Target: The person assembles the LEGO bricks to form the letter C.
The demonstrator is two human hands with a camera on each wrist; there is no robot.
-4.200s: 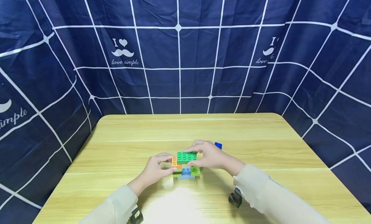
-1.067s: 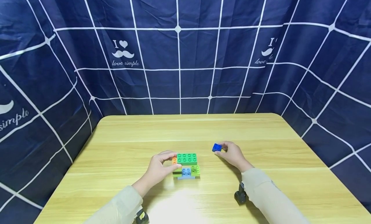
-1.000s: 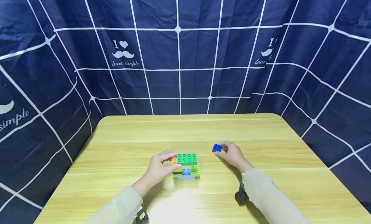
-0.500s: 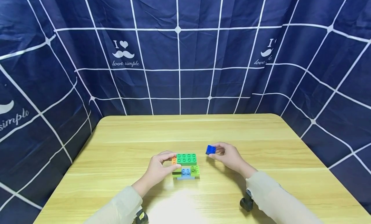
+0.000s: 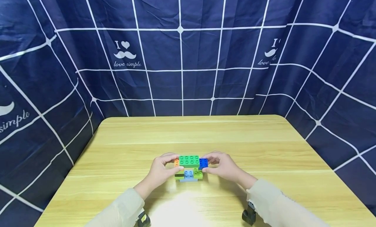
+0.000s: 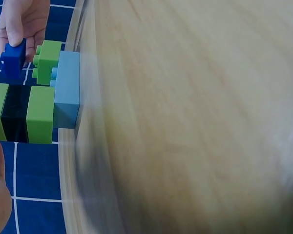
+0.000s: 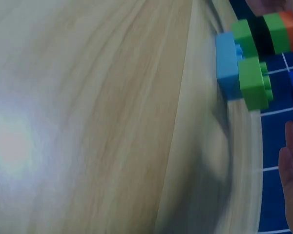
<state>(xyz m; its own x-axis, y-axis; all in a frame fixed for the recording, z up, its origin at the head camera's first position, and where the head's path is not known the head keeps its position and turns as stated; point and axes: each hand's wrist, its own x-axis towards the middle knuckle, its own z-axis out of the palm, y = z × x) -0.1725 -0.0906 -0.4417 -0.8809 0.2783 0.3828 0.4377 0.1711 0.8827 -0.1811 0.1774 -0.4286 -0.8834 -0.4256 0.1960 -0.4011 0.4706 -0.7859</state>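
A stack of toy building bricks stands mid-table, with a light blue brick (image 5: 189, 174) at its base. My left hand (image 5: 161, 170) pinches the orange brick (image 5: 176, 162) on the stack's left side. Beside that sits the long green brick (image 5: 189, 160), eight-studded and topmost. My right hand (image 5: 224, 166) pinches a dark blue brick (image 5: 203, 163) at the right end of the green one. In the left wrist view, a gap separates the dark blue brick (image 6: 13, 59) from the studs of the right-hand lime brick (image 6: 50, 62). Lime and black layers (image 6: 15, 114) rise on the stack's left.
The wooden table (image 5: 132, 135) extends around the stack on all sides. Navy curtains with a white grid (image 5: 196, 83) enclose its back and sides. A bright glare (image 5: 182, 209) lies on the near tabletop. Each wrist carries a black camera mount (image 5: 249, 214).
My right hand let go of the green brick, picked up the dark blue brick at the right, and brought it left and nearer to the stack. My left hand stays at the orange brick.
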